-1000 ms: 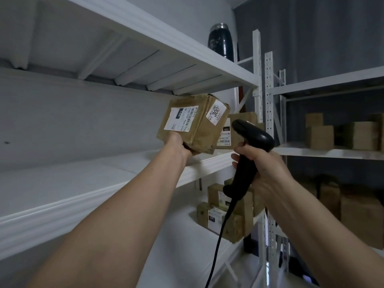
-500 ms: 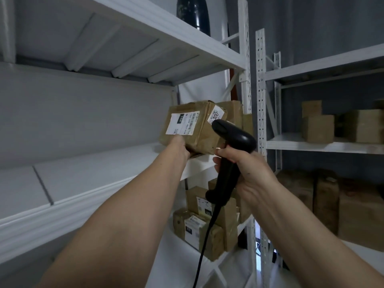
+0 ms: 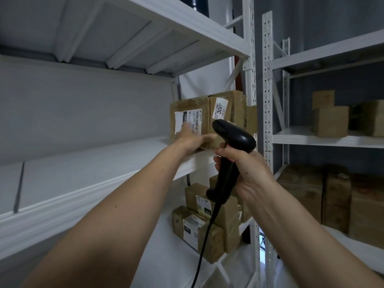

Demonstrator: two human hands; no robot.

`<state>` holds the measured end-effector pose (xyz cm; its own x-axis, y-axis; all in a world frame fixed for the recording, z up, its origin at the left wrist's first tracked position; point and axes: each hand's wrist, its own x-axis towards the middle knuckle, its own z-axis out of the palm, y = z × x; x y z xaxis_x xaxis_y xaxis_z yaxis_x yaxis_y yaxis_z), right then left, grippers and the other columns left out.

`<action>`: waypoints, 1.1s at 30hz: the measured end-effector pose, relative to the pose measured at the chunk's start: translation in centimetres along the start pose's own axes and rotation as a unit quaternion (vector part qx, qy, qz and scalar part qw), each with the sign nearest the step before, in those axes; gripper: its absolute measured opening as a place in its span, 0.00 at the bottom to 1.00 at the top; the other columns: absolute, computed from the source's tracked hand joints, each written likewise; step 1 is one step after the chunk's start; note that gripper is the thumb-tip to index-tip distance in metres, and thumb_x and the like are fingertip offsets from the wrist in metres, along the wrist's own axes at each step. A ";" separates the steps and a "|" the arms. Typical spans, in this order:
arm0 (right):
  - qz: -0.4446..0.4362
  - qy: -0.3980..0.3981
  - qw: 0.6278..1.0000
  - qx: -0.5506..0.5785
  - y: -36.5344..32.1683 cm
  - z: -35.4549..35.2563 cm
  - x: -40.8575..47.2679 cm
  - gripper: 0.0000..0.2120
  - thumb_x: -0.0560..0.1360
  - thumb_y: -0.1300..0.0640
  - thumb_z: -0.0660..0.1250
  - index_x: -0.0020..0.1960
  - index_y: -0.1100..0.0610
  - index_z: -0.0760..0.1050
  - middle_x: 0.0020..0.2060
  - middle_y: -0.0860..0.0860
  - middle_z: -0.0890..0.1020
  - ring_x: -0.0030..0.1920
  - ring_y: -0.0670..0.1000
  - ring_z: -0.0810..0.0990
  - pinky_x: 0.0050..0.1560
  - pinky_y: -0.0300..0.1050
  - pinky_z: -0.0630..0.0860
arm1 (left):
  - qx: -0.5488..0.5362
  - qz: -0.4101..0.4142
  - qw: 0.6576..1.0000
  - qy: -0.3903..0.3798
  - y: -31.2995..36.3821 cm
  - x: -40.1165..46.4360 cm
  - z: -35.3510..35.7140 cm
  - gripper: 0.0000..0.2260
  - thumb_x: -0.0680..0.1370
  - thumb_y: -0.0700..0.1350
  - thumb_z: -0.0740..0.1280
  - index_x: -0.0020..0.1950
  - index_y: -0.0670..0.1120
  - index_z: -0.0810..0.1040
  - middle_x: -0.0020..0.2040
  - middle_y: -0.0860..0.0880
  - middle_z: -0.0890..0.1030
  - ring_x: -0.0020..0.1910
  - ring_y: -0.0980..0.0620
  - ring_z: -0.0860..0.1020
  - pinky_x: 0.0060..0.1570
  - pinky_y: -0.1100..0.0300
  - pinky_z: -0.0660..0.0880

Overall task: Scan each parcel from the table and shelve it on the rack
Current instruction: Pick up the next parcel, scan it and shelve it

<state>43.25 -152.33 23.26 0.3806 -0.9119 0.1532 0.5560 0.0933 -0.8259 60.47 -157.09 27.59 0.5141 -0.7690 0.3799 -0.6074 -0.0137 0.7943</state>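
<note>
Head camera is looking up along a white rack, where the left hand is resting flat against the front of a brown cardboard parcel, fingers spread over its shipping label and not curled round it. That parcel is sitting on the middle shelf at the rack's right end, just beside the perforated upright, and it bears a second sticker reading 300. The right hand is gripping the handle of a black corded barcode scanner, clamped firmly round it, with the scanner's head lying close in front of the parcel's lower right corner. The two hands are near each other but not touching. Judging by this, the parcel is already shelved, or nearly so, and the left hand is probably nudging it into place. Several more parcels are lying on the shelf below, so part of the job looks done. No desk is showing here, so how many parcels are waiting cannot be told.
</note>
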 end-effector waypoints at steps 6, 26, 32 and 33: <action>0.007 0.010 1.000 -0.005 0.5 -0.6 0.8 0.15 0.69 0.69 0.72 0.55 0.63 0.78 0.37 0.55 0.83 0.38 0.51 0.83 0.44 0.46 0.80 | 0.062 0.006 0.996 0.068 -0.2 0.8 1.6 0.30 0.66 0.55 0.78 0.59 0.49 0.66 0.58 0.49 0.76 0.53 0.50 0.75 0.46 0.58 0.71; 0.027 -0.080 0.996 -0.027 4.1 6.2 -3.3 0.07 0.69 0.69 0.71 0.45 0.62 0.80 0.32 0.54 0.82 0.35 0.50 0.82 0.40 0.44 0.81 | 0.443 0.050 0.894 0.050 -1.7 -8.4 -8.6 0.22 0.78 0.59 0.63 0.68 0.49 0.73 0.66 0.47 0.75 0.64 0.45 0.74 0.58 0.53 0.72; 0.037 -0.114 0.993 -0.004 6.2 10.3 -8.3 0.08 0.69 0.70 0.71 0.46 0.62 0.79 0.37 0.57 0.82 0.35 0.51 0.82 0.42 0.45 0.81 | 0.464 0.054 0.882 0.062 -2.9 -15.1 -14.7 0.20 0.78 0.55 0.64 0.67 0.50 0.73 0.65 0.47 0.74 0.63 0.44 0.73 0.55 0.54 0.70; 0.038 -0.119 0.992 -0.004 6.6 11.0 -9.4 0.08 0.69 0.69 0.71 0.47 0.63 0.79 0.37 0.57 0.82 0.35 0.51 0.82 0.42 0.45 0.82 | 0.467 0.055 0.880 0.063 -3.2 -16.4 -15.7 0.20 0.78 0.55 0.65 0.68 0.50 0.73 0.65 0.47 0.74 0.63 0.44 0.73 0.55 0.54 0.70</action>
<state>51.50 -138.76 22.35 0.5850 -0.7825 0.2133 0.5136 0.1539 -0.8441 63.51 -134.43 26.31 0.4479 -0.7224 0.5267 -0.8608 -0.5078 0.0356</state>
